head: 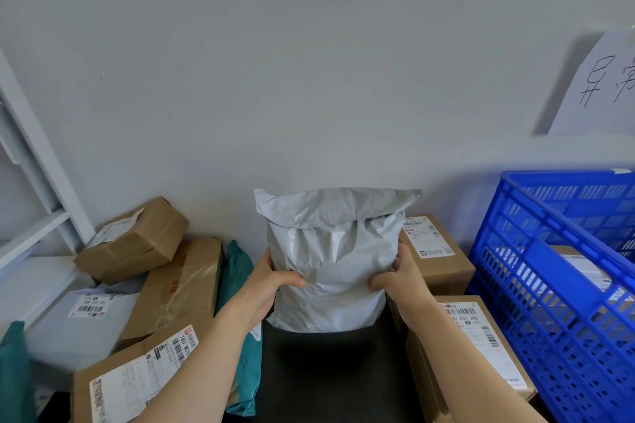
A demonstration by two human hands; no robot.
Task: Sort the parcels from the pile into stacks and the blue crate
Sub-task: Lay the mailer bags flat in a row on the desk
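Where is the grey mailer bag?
Head view, centre: the grey mailer bag, gripped by left hand and right hand, is between teal bag and cardboard box.

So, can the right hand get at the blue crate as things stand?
Probably yes: the blue crate stands open-topped beside the right hand, with only low cardboard boxes between, though it grips the grey bag.

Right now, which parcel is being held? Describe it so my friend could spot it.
Start at the big blue plastic crate on the right and pass the two brown cardboard boxes beside it. In the middle, the left hand and right hand grip a crinkly grey plastic mailer bag. Only this parcel is hand-held, upright, showing no label.
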